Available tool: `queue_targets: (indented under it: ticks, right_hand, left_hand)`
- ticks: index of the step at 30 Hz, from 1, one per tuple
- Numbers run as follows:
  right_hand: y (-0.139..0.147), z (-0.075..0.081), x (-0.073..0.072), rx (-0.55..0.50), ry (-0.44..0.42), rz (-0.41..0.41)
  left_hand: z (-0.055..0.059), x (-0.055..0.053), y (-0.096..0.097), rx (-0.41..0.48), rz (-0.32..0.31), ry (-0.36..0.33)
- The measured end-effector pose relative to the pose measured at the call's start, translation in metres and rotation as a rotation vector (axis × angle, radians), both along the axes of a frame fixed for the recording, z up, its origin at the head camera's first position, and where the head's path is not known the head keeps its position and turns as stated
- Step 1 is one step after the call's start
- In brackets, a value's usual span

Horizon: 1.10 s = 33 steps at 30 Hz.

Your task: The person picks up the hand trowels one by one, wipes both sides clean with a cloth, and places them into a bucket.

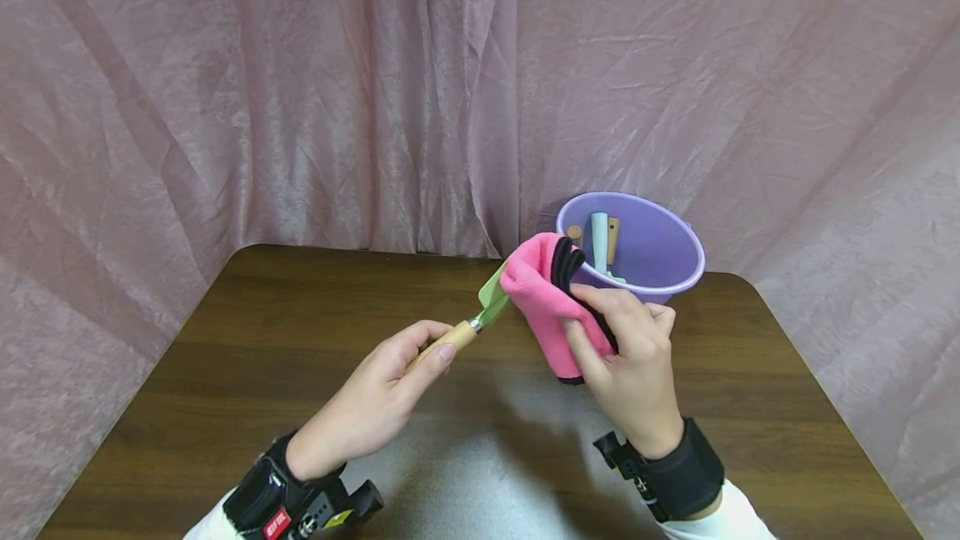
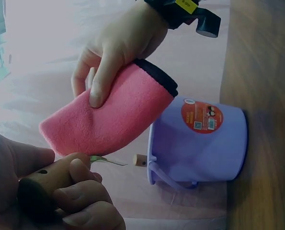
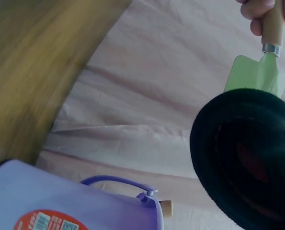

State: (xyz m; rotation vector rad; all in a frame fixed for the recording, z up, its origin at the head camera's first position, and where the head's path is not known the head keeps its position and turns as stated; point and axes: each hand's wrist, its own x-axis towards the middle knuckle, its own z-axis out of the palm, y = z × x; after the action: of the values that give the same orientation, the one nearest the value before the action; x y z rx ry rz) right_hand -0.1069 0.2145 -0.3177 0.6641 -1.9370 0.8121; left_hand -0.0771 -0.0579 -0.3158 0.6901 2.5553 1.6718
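Note:
My left hand (image 1: 375,398) grips the wooden handle of a small garden trowel (image 1: 492,298) with a light green blade. A folded pink cloth (image 1: 542,298) with black edging is pinched between the thumb and fingers of my right hand (image 1: 636,357). In the head view the cloth covers the far end of the trowel blade. The left wrist view shows the cloth (image 2: 108,115) right by the trowel handle (image 2: 56,179). Seen from the right wrist, the cloth's dark rolled edge (image 3: 204,158) hides part of the green blade (image 3: 247,74). Whether cloth and blade press together I cannot tell.
Behind my right hand a purple bucket (image 1: 667,280) stands at the table's back edge. Inside it are a light blue handle (image 1: 599,240) and wooden handles (image 1: 612,240). The brown wooden table (image 1: 300,307) ends at a pink curtain (image 1: 337,107).

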Motion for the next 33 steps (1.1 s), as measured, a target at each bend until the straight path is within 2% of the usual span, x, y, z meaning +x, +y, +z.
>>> queue_targets:
  ticks: [7, 18, 25, 33]
  right_hand:
    - [-0.008, 0.007, 0.003, 0.085, 0.166, 0.072]
    - [-0.011, 0.017, 0.005, 0.199, 0.316, 0.099]
    - [-0.01, 0.017, 0.005, 0.164, 0.315, 0.075]
    - [-0.004, 0.011, 0.003, 0.046, 0.201, -0.002]
  left_hand:
    - [0.0, -0.001, 0.0, -0.031, 0.026, 0.001]
    - [0.0, -0.003, -0.001, -0.05, 0.042, -0.011]
    - [-0.001, -0.002, -0.001, -0.06, 0.049, 0.006]
    - [-0.002, 0.0, -0.002, -0.048, 0.048, 0.039]
